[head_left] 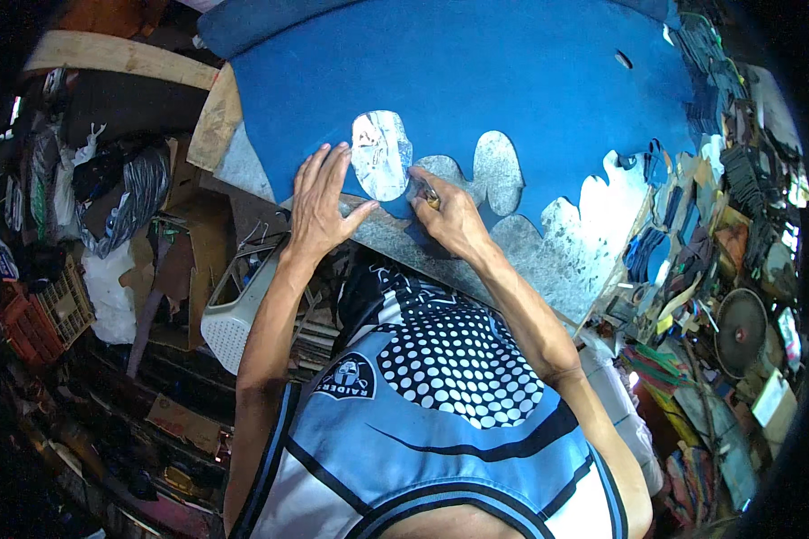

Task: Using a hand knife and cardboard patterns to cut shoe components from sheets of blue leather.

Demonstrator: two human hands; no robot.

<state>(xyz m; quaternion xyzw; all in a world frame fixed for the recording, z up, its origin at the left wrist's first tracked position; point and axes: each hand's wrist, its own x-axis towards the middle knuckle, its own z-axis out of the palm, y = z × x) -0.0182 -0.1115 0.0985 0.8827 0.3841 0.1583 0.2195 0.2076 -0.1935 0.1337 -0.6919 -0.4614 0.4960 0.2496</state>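
Lettering (344,392) on a shield-shaped badge (351,372) — blue jersey's (431,458) front

Dim light, white plastic chair (232,325), cardboard box (210,266), red crate (27,331), scrap pile (688,235) at right

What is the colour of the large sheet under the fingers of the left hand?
The large sheet is blue, best seen in the head view.

The oval piece (382,157) looks glossy, the blue sheet (512,81) matt.
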